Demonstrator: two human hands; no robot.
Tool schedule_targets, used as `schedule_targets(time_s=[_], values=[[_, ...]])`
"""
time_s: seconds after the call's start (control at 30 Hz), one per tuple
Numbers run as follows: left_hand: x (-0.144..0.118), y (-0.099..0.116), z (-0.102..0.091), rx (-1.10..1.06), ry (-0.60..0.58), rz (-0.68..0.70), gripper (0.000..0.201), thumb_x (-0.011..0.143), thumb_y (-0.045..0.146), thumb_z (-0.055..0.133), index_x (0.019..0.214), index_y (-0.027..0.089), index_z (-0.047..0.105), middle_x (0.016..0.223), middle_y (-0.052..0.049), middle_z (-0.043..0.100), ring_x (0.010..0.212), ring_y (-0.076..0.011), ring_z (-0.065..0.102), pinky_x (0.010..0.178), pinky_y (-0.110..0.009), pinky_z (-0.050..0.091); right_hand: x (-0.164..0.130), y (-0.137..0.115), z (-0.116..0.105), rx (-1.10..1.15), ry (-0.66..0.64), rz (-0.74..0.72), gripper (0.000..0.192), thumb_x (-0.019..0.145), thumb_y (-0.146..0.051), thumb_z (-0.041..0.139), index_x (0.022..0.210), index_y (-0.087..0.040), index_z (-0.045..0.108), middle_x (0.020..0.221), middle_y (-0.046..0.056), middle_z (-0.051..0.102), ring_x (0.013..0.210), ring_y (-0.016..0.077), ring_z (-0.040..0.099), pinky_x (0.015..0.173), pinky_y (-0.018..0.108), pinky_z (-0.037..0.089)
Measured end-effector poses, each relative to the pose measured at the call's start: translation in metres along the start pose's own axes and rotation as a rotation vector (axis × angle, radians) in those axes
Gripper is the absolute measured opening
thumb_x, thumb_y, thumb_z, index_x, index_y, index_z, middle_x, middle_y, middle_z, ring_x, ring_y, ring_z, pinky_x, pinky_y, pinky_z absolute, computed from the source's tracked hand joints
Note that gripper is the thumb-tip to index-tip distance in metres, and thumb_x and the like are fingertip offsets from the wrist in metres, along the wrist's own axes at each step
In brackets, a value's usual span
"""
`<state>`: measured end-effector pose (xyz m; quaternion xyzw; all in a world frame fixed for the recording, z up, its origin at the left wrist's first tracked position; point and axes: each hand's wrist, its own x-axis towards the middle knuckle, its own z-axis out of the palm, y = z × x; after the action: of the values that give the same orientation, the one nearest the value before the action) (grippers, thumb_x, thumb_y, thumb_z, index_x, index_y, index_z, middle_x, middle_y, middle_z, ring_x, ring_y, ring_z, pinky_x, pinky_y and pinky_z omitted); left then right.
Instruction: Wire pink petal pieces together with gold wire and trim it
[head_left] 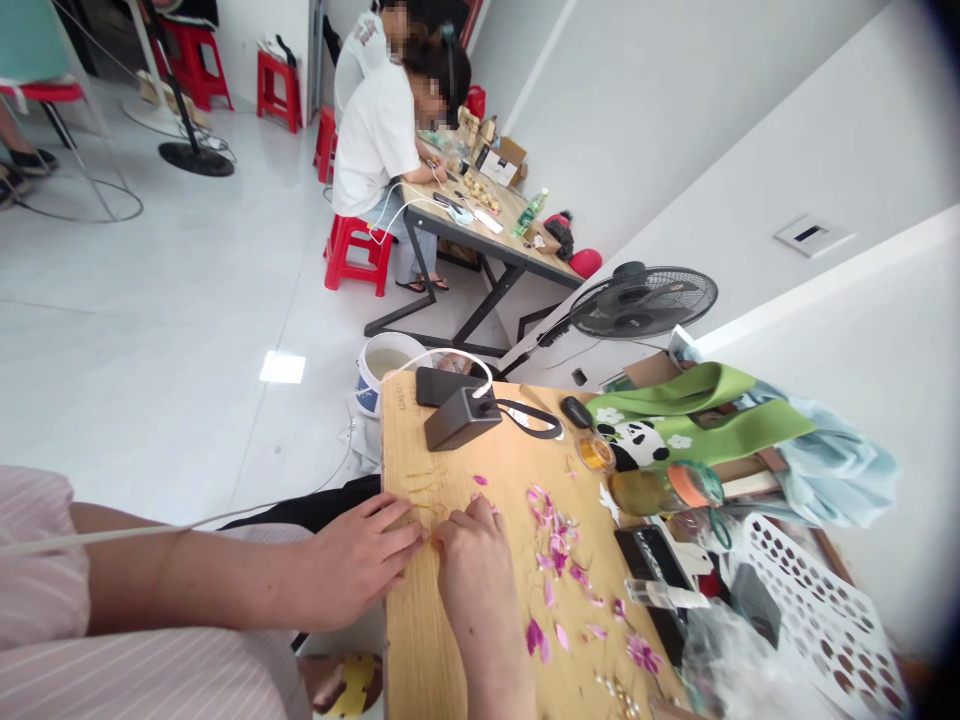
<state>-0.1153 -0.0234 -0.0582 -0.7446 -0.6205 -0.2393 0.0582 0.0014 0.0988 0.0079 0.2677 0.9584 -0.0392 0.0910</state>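
Observation:
My left hand [367,555] rests at the near left edge of the wooden table [420,660], its fingers stretched flat and slightly apart. Close beside it, my right hand [476,560] has its fingers curled together in a pinch against the tabletop. What sits in that pinch is too small and hidden to name. Just beyond both hands lie thin golden wire-like strands [426,488]. Pink and purple flower petals [555,545] are scattered to the right of my right hand, with a single petal [480,480] ahead of it.
A black box-shaped device [463,418] with a white cable and a phone [446,386] occupy the far edge. On the right stand a glass jar [649,492], a green panda bag [675,420] and a white perforated basket [817,610]. Two people sit at another table [517,250].

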Motion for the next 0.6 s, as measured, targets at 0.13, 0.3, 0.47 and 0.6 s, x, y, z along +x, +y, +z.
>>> schedule_targets(time_s=[0.13, 0.3, 0.47, 0.6], values=[[0.001, 0.0005, -0.0022, -0.009, -0.022, -0.013, 0.026, 0.094, 0.03, 0.05, 0.111, 0.015, 0.062, 0.111, -0.007, 0.063, 0.108, -0.0251, 0.048, 0.101, -0.041, 0.031, 0.0002, -0.0021, -0.0021, -0.014, -0.016, 0.009, 0.027, 0.085, -0.005, 0.054, 0.069, -0.018, 0.071, 0.073, 0.006, 0.069, 0.095, 0.0239, 0.051, 0.081, 0.034, 0.031], [0.0009, 0.0002, -0.002, -0.013, -0.031, -0.005, 0.024, 0.093, 0.029, 0.05, 0.109, 0.016, 0.063, 0.11, -0.007, 0.063, 0.107, -0.0248, 0.048, 0.101, -0.041, 0.031, 0.0002, -0.0059, -0.0059, -0.026, -0.042, 0.032, 0.03, 0.086, -0.003, 0.051, 0.07, -0.018, 0.072, 0.075, 0.008, 0.07, 0.1, 0.0262, 0.052, 0.082, 0.037, 0.032], [0.0014, -0.0009, -0.0023, -0.013, -0.041, 0.003, 0.023, 0.093, 0.028, 0.051, 0.108, 0.016, 0.064, 0.11, -0.007, 0.063, 0.108, -0.0252, 0.048, 0.101, -0.042, 0.03, 0.0015, -0.0078, -0.0068, -0.032, -0.06, 0.042, 0.03, 0.087, -0.004, 0.05, 0.073, -0.017, 0.073, 0.077, 0.009, 0.071, 0.104, 0.0282, 0.052, 0.084, 0.038, 0.032], [0.0022, -0.0008, -0.0052, -0.004, -0.054, 0.013, 0.024, 0.093, 0.029, 0.05, 0.108, 0.016, 0.063, 0.11, -0.007, 0.063, 0.108, -0.0258, 0.047, 0.1, -0.042, 0.03, 0.0007, -0.0081, -0.0068, -0.03, -0.065, 0.041, 0.031, 0.088, -0.005, 0.049, 0.076, -0.018, 0.074, 0.079, 0.009, 0.071, 0.108, 0.0293, 0.051, 0.086, 0.04, 0.032]])
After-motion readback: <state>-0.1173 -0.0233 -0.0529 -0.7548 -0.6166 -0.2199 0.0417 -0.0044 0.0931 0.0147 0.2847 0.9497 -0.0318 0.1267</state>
